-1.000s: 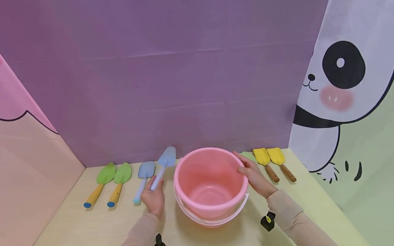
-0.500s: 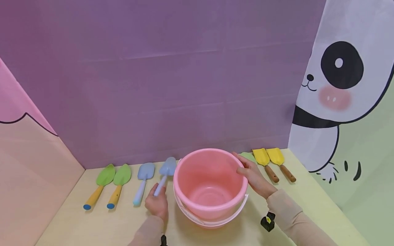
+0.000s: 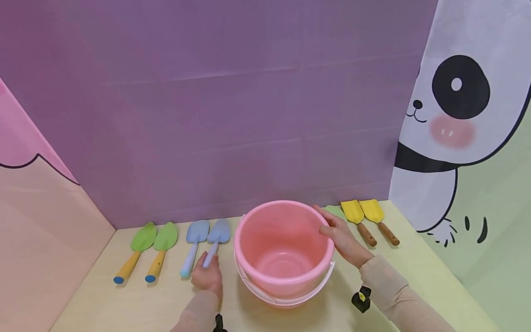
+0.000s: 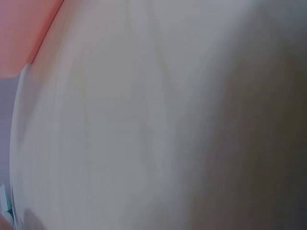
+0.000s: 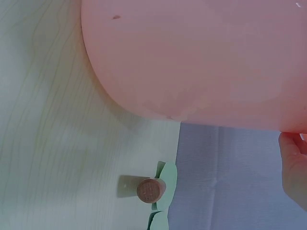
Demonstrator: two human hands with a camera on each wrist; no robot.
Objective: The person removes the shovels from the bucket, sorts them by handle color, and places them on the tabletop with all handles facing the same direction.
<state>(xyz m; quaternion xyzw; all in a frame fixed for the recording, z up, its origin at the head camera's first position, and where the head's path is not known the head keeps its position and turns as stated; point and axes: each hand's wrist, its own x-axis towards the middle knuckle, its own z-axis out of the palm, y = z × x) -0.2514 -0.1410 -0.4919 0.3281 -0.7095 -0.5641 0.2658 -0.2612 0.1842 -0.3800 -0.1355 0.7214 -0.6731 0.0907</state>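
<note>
My left hand (image 3: 207,279) pinches the pale handle of a blue toy shovel (image 3: 219,231), whose blade lies at the table's back beside a matching blue shovel (image 3: 197,232). A pink bucket (image 3: 286,281) with a white handle stands right of that hand, tilted so its inside shows. My right hand (image 3: 344,237) grips the bucket's right rim, thumb over the edge and fingers outside. In the right wrist view the bucket wall (image 5: 201,62) fills the top, with fingertips (image 5: 292,163) at its rim. The left wrist view shows mostly blurred tabletop and a corner of the bucket (image 4: 24,33).
Two green leaf-shaped trowels (image 3: 165,236) with yellow handles lie at the left. Two yellow shovels (image 3: 373,212) with brown wooden handles lie at the back right. A pale green blade (image 3: 335,211) is partly hidden behind the right hand. A purple backdrop (image 3: 249,115) rises behind the table.
My left hand has brought the raised blue shovel down and slightly left, until it lies alongside the other blue one. The right hand and bucket stay nearly still.
</note>
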